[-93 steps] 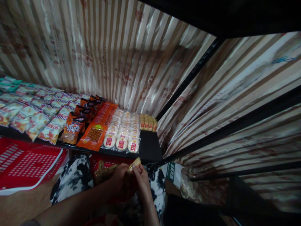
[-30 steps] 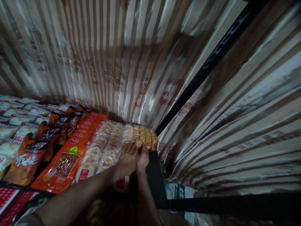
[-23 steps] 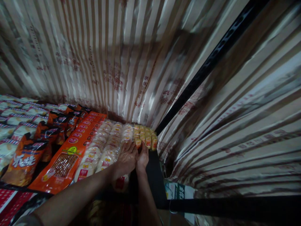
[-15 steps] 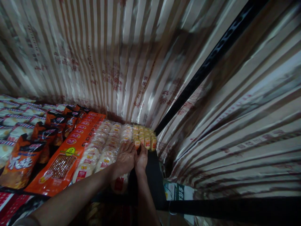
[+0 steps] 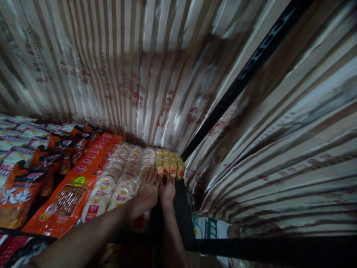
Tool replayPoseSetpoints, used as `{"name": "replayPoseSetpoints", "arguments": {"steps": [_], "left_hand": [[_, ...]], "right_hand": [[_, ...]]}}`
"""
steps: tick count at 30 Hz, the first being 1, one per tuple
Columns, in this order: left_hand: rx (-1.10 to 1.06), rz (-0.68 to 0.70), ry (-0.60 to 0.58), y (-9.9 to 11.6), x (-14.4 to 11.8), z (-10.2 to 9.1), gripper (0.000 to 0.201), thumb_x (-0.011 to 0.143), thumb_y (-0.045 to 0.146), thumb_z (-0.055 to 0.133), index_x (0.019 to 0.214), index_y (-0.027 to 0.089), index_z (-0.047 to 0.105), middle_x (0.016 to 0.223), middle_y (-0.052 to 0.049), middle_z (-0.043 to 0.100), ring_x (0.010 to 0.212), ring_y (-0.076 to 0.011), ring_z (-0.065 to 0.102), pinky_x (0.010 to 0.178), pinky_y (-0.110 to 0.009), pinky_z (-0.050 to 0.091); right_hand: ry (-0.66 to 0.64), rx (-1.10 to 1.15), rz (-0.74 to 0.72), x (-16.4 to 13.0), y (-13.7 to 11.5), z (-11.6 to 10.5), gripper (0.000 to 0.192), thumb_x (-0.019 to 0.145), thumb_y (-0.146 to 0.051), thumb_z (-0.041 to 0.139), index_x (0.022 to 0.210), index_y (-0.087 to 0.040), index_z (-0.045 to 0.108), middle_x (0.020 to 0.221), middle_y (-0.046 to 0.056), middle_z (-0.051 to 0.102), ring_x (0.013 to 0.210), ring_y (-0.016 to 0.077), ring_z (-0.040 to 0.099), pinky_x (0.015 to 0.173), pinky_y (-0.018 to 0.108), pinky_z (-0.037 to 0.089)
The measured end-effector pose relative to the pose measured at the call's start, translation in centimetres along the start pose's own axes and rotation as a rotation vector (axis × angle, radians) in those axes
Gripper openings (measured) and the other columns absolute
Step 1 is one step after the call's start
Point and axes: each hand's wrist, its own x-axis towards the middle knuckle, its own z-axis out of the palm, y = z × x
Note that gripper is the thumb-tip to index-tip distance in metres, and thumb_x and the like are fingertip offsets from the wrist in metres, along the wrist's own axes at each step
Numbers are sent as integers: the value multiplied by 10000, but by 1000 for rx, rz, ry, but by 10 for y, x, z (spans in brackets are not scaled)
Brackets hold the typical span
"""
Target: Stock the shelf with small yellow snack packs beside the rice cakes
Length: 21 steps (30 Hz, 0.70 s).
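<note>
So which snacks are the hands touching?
The small yellow packs at the shelf's right end. Both the left hand and right hand reach their front row; the orange bags lie far left.

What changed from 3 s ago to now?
Both hands rose from the lap to the shelf: left hand now rests by the white rice-cracker packs, right hand at the yellow snack packs. Orange bags stayed put.

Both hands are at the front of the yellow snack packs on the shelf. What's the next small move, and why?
Probably nudge the front yellow snack packs back flush with their rows: left hand and right hand touch their front edge, and bare black shelf remains before them.
</note>
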Motion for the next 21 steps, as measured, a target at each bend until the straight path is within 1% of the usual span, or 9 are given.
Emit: {"name": "replayPoseSetpoints", "arguments": {"steps": [2,7,9,12,15,18,21], "left_hand": [[3,22,0,1,1,-1,555,829,186,442,1368,58,459,1517,-187,304,1449,-317,142,1164,-528,131],[12,29,-52,3,5,-3,490,843,133,387,1309,62,523,1473,-150,404,1435,-274,214,1186,-477,118],[17,25,-67,4,7,-3,493,838,114,376,1304,46,524,1466,-163,409,1430,-270,230,1184,-472,132],[21,46,-47,4,8,-2,504,835,120,390,1317,27,506,1449,-188,423,1422,-275,254,1179,-479,145],[37,58,-35,5,9,-1,491,848,106,372,1313,38,515,1429,-175,457,1411,-268,282,1183,-453,138],[45,68,-58,8,11,-1,467,863,105,370,1296,49,536,1422,-166,468,1402,-266,296,1180,-458,154],[90,78,-112,11,13,-7,438,887,133,374,1282,52,546,1411,-165,479,1391,-273,310,1173,-484,182]], "right_hand": [[-10,4,3,1,-1,0,347,802,-368,479,1016,-179,677,966,108,638,788,204,610,735,321,501],[-43,7,6,4,3,-2,366,782,-344,480,1032,-166,679,969,115,639,797,212,619,751,336,504],[-41,22,3,5,6,-5,368,778,-338,490,1037,-156,678,981,119,647,821,215,621,792,347,502],[16,26,-23,8,11,-7,403,803,-326,458,1082,-124,666,1026,142,651,925,236,606,872,368,481],[66,-13,-40,9,15,-6,430,830,-290,405,1118,-105,665,1054,161,646,1008,253,574,927,384,452],[50,-40,-31,9,18,-1,427,821,-262,417,1129,-112,672,1042,157,639,992,249,570,928,379,453],[26,-44,-38,8,19,2,422,803,-247,451,1143,-124,668,1047,146,623,972,237,568,920,363,458]]}}
